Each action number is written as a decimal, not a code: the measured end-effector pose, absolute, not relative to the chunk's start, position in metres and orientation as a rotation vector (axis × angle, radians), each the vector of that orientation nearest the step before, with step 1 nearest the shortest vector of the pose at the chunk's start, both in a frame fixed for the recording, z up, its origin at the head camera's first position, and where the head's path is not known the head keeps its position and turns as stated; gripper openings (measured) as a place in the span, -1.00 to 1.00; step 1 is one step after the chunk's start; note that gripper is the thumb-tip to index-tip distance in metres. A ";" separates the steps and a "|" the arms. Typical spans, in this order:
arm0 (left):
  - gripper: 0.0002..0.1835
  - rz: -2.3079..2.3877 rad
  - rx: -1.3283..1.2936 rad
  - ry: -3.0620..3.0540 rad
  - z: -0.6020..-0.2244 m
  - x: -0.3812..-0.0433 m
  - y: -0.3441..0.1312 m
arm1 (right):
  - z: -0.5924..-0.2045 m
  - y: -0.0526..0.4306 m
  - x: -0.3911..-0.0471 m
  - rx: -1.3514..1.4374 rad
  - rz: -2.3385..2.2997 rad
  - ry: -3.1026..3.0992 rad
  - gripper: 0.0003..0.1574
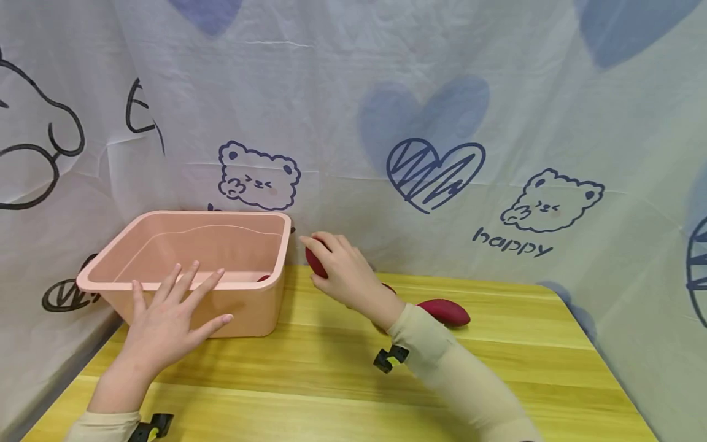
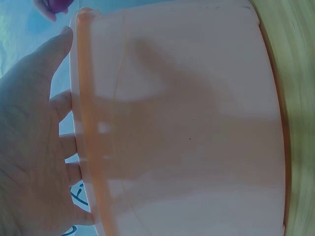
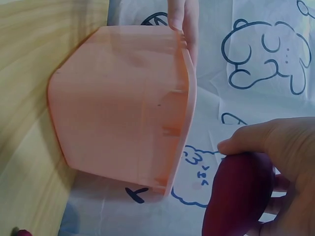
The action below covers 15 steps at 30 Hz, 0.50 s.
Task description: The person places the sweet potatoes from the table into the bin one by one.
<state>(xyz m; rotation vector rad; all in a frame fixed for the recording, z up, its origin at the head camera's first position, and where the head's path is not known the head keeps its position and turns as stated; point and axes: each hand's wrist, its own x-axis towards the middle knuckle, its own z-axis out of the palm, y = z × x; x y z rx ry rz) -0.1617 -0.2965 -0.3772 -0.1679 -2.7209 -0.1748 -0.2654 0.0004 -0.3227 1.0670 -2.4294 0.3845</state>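
Note:
My right hand (image 1: 350,273) grips a dark red sweet potato (image 1: 315,263) just right of the pink plastic bin (image 1: 251,313), at about rim height. In the right wrist view the sweet potato (image 3: 238,191) is held between thumb and fingers, apart from the bin. My left hand (image 1: 162,328) lies at the bin's front rim with its fingers spread and straight. The left wrist view has thumb and fingertips at that rim (image 2: 86,98). A bit of dark red (image 1: 264,278) shows inside the bin; the front wall hides most of its floor.
Another dark red sweet potato (image 1: 446,312) lies on the wooden table (image 1: 519,362) behind my right forearm. Part of one more red piece (image 1: 389,287) peeks out beside my wrist. A printed cloth (image 1: 342,135) hangs behind the table and at both sides.

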 end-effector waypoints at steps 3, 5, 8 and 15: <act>-0.13 -0.172 -0.171 -2.721 -0.378 -0.162 -0.297 | -0.317 -0.008 -0.270 1.074 0.411 -2.403 -0.26; -0.13 -0.169 -0.172 -2.721 -0.378 -0.162 -0.297 | -0.314 -0.013 -0.273 1.077 0.425 -2.388 -0.27; -0.13 -0.167 -0.171 -2.717 -0.379 -0.162 -0.297 | -0.308 -0.022 -0.277 1.082 0.448 -2.374 -0.26; -0.13 -0.173 -0.163 -2.715 -0.379 -0.162 -0.297 | -0.295 -0.047 -0.282 1.087 0.478 -2.359 -0.28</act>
